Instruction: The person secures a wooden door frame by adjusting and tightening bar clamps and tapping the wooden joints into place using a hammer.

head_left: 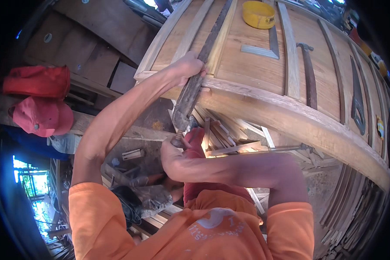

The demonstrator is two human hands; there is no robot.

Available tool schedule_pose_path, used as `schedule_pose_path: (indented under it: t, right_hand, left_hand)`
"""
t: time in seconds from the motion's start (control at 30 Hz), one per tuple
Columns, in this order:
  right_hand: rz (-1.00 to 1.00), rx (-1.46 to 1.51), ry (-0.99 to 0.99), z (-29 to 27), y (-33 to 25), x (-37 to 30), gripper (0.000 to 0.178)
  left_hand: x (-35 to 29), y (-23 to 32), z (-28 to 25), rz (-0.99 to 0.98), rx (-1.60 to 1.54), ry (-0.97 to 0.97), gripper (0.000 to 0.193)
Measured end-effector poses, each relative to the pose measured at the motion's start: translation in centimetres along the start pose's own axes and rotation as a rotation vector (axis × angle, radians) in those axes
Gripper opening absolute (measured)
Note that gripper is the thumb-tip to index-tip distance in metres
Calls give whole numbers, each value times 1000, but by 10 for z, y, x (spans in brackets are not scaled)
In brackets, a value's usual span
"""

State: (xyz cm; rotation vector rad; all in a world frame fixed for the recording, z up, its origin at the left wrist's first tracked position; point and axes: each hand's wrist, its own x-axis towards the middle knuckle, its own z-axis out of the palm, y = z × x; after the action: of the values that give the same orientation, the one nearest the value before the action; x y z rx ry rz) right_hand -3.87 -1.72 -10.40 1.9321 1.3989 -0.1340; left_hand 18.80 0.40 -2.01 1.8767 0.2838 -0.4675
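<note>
A long dark metal bar clamp (189,96) lies across the slatted wooden frame (264,97), with its near end jutting past the frame's edge. My left hand (187,69) is closed round the bar where it crosses that edge, beside a pale wooden slat (223,39). Lower down, my right hand (172,158) is wrapped round the clamp's brown turning handle (177,139), below the screw end. The far end of the bar runs out of the top of the view.
On the frame lie a yellow round container (258,15), a metal square (261,51), a hammer (307,73) and a handsaw (358,106). Wood offcuts (219,132) are heaped beneath. Wooden strips (344,199) are stacked at right. A pink cap (43,116) sits at left.
</note>
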Motion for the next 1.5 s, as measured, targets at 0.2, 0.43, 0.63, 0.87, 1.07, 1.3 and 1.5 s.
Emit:
schedule_pose_path:
  t: [0.2, 0.43, 0.63, 0.87, 1.07, 1.3, 1.5]
  right_hand:
    - [212, 737, 832, -19, 45, -29, 38]
    - [600, 1638, 1467, -5, 32, -70, 50]
    - [855, 2159, 1383, 51, -11, -108, 50]
    - [96, 2238, 1291, 21, -18, -21, 68]
    - [-3, 2324, 1466, -2, 1, -39, 86]
    - [294, 2353, 1660, -10, 4, -122, 63]
    - [197, 1827, 772, 17, -18, -48, 74]
  left_hand:
    - [1, 11, -14, 58, 102, -15, 8]
    - [6, 15, -15, -17, -34, -110, 7]
    - [12, 18, -16, -83, -58, -121, 10]
    - [13, 16, -13, -63, -72, -116, 9]
    - [15, 21, -17, -91, -127, -160, 10]
    - [8, 25, -19, -40, 28, -74, 8]
    - [13, 21, -13, -64, -113, -62, 9]
